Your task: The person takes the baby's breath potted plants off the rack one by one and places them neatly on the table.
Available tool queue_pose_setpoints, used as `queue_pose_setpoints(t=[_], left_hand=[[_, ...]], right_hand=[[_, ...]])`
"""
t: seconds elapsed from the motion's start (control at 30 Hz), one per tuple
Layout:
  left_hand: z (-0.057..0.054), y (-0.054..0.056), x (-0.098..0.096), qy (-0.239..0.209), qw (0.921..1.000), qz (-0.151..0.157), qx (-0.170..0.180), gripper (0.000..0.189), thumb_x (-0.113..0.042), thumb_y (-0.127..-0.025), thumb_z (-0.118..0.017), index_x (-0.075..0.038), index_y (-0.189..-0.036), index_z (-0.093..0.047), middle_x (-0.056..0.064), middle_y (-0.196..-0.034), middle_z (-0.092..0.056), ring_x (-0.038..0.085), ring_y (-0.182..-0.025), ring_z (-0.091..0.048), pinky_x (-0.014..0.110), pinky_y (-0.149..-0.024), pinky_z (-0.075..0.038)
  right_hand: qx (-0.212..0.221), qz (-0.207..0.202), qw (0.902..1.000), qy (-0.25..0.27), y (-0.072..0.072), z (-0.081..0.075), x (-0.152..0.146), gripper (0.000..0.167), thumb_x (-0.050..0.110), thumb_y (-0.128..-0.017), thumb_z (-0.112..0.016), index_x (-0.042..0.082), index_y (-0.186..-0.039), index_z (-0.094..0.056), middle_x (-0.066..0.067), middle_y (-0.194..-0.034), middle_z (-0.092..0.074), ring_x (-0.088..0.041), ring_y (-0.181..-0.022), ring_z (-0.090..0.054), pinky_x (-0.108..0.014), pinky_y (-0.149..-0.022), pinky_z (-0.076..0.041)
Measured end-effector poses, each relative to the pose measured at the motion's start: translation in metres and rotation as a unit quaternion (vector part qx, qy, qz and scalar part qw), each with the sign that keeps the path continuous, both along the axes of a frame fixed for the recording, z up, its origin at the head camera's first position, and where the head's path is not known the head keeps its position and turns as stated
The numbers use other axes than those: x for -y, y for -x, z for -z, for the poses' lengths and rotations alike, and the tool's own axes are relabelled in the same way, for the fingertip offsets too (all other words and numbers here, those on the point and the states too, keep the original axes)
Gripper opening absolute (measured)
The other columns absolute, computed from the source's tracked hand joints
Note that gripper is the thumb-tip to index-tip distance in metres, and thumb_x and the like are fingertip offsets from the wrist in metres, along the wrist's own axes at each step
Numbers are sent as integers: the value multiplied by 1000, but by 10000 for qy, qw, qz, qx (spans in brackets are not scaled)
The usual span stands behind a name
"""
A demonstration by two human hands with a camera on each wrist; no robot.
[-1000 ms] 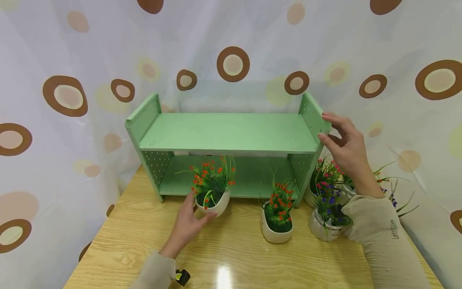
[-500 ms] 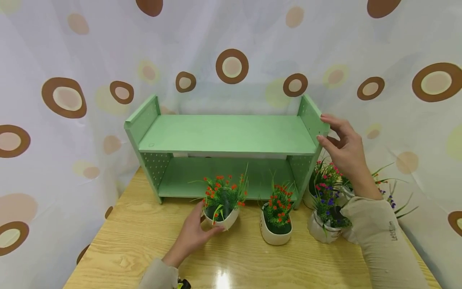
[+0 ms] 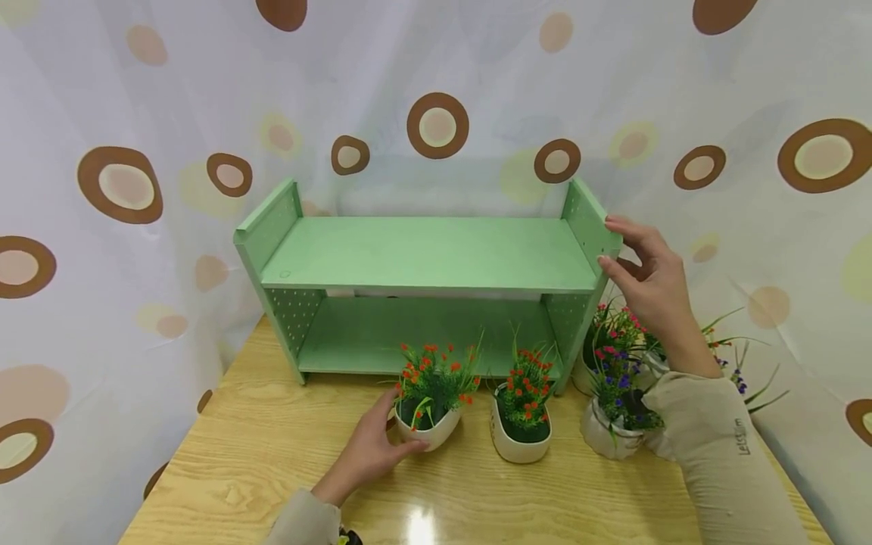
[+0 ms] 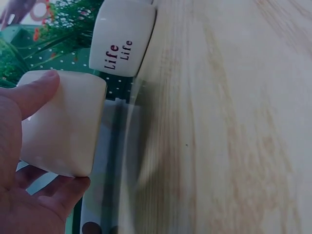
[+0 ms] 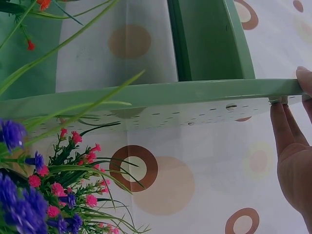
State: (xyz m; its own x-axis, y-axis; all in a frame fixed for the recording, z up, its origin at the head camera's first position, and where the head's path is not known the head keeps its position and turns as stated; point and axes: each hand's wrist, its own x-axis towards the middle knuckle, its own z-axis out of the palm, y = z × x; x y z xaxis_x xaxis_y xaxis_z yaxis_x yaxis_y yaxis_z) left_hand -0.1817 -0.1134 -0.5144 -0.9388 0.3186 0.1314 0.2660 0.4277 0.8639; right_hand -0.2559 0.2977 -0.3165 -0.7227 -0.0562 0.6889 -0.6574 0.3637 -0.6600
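My left hand (image 3: 373,445) grips a white pot (image 3: 439,435) of artificial orange-red flowers from its left side. In the left wrist view, the thumb lies across the pot's wall and the fingers curl below; a gap shows between pot and table, so it hangs just above the wood. My right hand (image 3: 657,280) pinches the upper front corner of the green two-tier shelf's (image 3: 429,253) right side panel, thumb on one side and fingers on the other, as the right wrist view (image 5: 297,161) also shows. A second white pot (image 3: 521,450) with similar flowers, lettered "Life" (image 4: 126,48), stands close on the right.
Several more flower pots (image 3: 613,435), with blue and pink blooms, crowd the table right of the shelf, beneath my right forearm. The wooden table (image 3: 225,454) carries everything. A patterned curtain (image 3: 477,60) hangs behind the shelf.
My left hand has carried the flower pot rightward and toward me, away from the shelf front and nearer the second pot. My right hand has stayed on the shelf's side panel.
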Motion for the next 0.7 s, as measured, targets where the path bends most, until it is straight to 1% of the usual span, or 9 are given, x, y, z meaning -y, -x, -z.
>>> queue_pose_setpoints(t=[0.07,0.23,0.43,0.53,0.7], left_hand=[[2,0,0,46,10000,-3,36,102,-33,-80,-91,1,-158,-33,22,-161,-40,42,-147,-41,50,-109,-48],[6,3,-1,122,9999,58,82,102,-33,-81,-91,0,-158,-33,22,-161,-40,41,-147,-41,51,-110,-46],[13,4,-1,208,9994,255,68,98,-31,-81,-91,-1,-156,-37,21,-157,-45,40,-142,-48,52,-109,-47],[16,4,-1,250,9992,324,38,98,-32,-81,-91,-1,-156,-37,22,-157,-45,40,-142,-48,51,-110,-46],[18,5,-1,374,9987,325,68,99,-35,-82,-90,-1,-157,-35,23,-158,-44,40,-143,-47,52,-112,-44]], right_hand=[[-3,-25,10000,11,0,0,0,48,-11,-97,-61,-3,-144,-54,-7,-153,-51,-10,-143,-48,-12,-100,-47],[2,-9,10000,25,0,0,0,48,-11,-97,-61,-3,-145,-55,-7,-153,-51,-10,-142,-48,-12,-100,-47],[16,24,10000,-34,1,0,0,49,-10,-98,-62,-2,-145,-55,-5,-153,-51,-10,-142,-48,-12,-100,-47],[45,0,10000,24,1,0,1,49,-10,-98,-62,-2,-145,-55,-5,-153,-51,-10,-142,-48,-12,-100,-47],[91,25,9999,86,0,-1,1,48,-11,-98,-61,-2,-144,-55,-6,-153,-51,-11,-142,-48,-12,-100,-47]])
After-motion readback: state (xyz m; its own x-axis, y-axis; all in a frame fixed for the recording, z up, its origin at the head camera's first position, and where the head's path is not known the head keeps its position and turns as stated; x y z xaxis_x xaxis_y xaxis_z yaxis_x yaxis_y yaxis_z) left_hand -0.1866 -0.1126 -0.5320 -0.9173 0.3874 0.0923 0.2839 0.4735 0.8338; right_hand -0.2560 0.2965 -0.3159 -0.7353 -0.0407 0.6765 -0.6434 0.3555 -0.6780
